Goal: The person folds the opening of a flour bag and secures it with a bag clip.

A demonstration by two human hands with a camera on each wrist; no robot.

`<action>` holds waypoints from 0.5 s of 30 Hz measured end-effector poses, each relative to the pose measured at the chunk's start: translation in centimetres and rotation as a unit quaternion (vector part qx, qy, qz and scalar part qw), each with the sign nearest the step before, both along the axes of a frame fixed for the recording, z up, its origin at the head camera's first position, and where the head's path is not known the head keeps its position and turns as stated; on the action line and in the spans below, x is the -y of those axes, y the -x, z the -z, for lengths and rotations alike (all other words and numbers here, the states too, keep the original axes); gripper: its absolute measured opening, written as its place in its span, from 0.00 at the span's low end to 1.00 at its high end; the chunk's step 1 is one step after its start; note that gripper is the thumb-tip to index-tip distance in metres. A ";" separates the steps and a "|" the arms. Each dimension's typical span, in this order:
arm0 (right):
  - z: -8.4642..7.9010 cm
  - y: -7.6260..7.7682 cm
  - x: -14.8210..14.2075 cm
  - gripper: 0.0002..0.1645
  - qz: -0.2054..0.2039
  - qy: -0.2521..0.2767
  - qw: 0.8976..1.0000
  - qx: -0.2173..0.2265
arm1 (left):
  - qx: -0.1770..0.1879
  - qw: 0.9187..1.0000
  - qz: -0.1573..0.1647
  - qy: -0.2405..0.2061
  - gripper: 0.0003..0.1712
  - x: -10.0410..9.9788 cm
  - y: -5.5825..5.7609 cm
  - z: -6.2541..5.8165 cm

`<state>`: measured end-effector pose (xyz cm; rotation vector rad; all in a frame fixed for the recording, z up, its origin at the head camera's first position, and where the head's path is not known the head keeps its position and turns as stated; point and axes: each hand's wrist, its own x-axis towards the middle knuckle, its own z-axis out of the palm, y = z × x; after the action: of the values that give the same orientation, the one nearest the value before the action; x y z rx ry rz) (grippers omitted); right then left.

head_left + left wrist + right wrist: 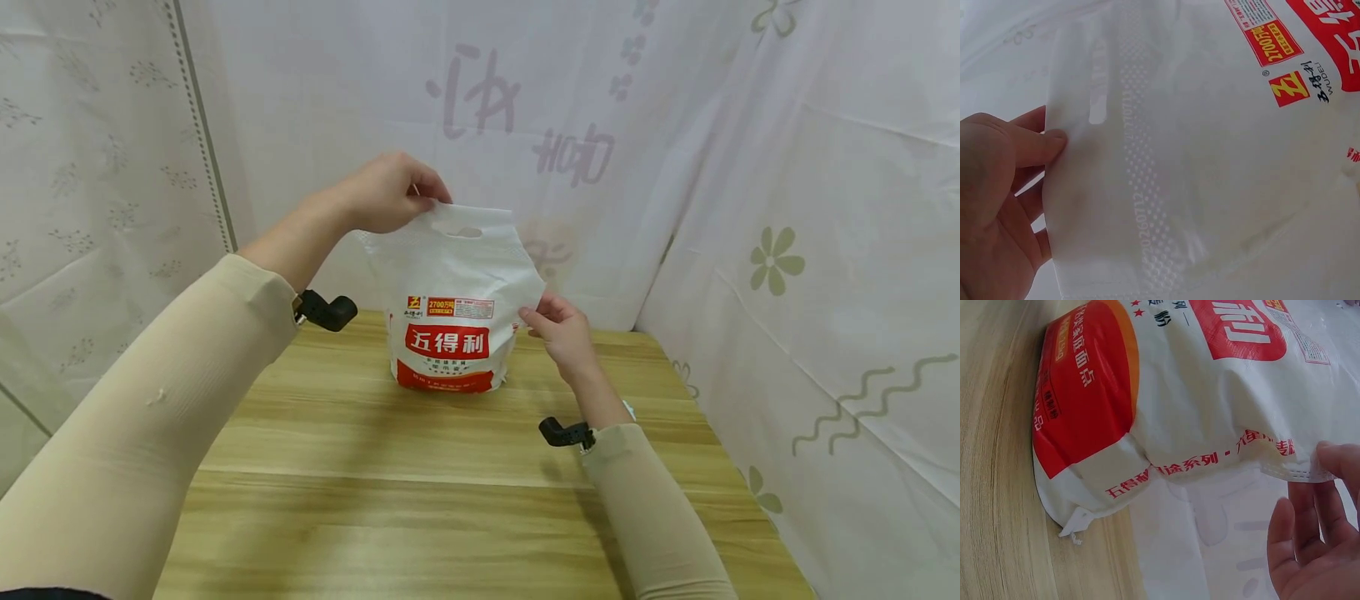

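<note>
A white flour bag (450, 283) with red and yellow print stands upright on the wooden table, its flat top edge and handle slot raised. My left hand (393, 193) pinches that top edge to the left of the slot. In the left wrist view, the left thumb (1038, 145) lies on the near face and the other fingers pass behind the plastic. Lower down, my right hand (561, 332) pinches the bag's right side seam. The right wrist view shows the right hand (1322, 519) with thumb and fingers on either side of the stitched edge.
The wooden table (360, 525) extends toward me in front of the bag. White patterned curtains (315, 100) hang behind and along both sides. A small pale item (629, 409) lies partly hidden behind my right wrist. Black wrist cameras (330, 312) stick out from both sleeves.
</note>
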<state>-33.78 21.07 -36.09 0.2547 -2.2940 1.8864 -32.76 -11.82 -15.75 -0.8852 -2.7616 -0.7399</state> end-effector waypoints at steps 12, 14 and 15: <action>0.1 -0.4 0.1 0.14 0.045 -0.060 0.996 -0.042 | -0.028 0.999 -0.009 -0.029 0.18 0.5 -0.1 0.5; 0.3 -0.5 0.1 0.14 0.045 -0.064 0.996 -0.043 | -0.032 0.999 -0.010 -0.030 0.18 0.6 -0.1 0.7; 0.4 -0.5 0.1 0.14 0.043 -0.062 0.996 -0.042 | -0.031 0.999 -0.009 -0.031 0.18 0.6 -0.1 0.7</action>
<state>-33.26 21.01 -36.45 0.2410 -2.3300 1.6620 -32.68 -12.43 -16.45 -0.8548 -2.6750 -0.7767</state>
